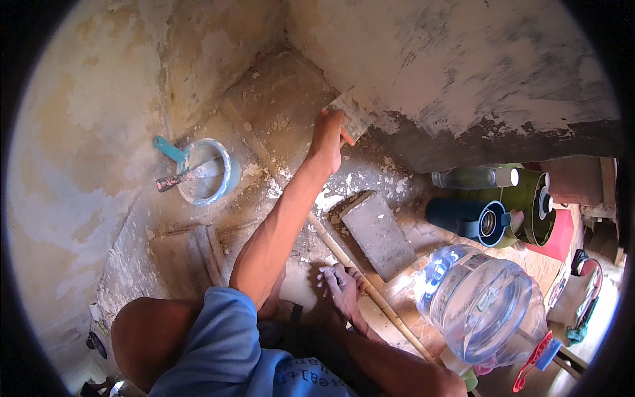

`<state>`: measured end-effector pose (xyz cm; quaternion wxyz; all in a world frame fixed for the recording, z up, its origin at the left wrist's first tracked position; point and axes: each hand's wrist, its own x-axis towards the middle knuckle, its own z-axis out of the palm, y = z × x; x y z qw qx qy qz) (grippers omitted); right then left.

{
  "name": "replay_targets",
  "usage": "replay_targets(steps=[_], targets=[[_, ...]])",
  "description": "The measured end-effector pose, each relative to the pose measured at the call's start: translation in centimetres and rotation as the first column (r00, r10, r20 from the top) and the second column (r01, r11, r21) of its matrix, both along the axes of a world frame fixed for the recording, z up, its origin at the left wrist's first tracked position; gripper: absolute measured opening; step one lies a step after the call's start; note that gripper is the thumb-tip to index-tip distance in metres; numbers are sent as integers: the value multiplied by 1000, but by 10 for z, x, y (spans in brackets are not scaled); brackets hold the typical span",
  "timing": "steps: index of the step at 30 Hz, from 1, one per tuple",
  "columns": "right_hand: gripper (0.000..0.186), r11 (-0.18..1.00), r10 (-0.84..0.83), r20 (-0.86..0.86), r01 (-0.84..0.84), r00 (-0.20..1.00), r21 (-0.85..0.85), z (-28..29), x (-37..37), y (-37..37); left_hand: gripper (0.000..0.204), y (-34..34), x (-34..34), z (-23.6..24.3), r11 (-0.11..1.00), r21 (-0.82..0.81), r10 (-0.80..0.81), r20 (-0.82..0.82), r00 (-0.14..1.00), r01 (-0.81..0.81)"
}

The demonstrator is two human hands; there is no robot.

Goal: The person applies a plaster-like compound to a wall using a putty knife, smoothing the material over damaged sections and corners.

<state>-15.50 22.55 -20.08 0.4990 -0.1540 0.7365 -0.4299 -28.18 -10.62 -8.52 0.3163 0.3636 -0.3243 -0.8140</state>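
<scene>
Scraper (355, 118) pinched in left hand (326, 140); right hand (343, 288) half-curled; slab (379, 233), pole (383, 304), bucket (233, 175), jug (473, 304) around.

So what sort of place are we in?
Likely a room under repair, perhaps in a home: a patchily coated wall, a white-smeared dipper with a spatula on its rim, and a large clear water bottle.

Light-blue short-sleeved shirt (221, 341) with dark lettering (305, 374) across the front; bare forearm (281, 225), bare knee (147, 334).

Two scrapers (358, 120), one handled tub (234, 173), two clear bottles (486, 308)
</scene>
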Motion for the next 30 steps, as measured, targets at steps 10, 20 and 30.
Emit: replay_targets(steps=[10, 20, 30], targets=[[32, 948, 300, -323, -242, 898, 209, 6, -4, -1, 74, 90, -71, -12, 809, -524, -16, 433, 901, 267], [59, 901, 301, -484, -80, 822, 426, -48, 20, 30, 72, 200, -77, 29, 605, -744, 149, 456, 877, 284], [32, 980, 184, -147, -170, 972, 103, 42, -10, -18, 40, 82, -5, -34, 998, -13, 58, 230, 971, -56]])
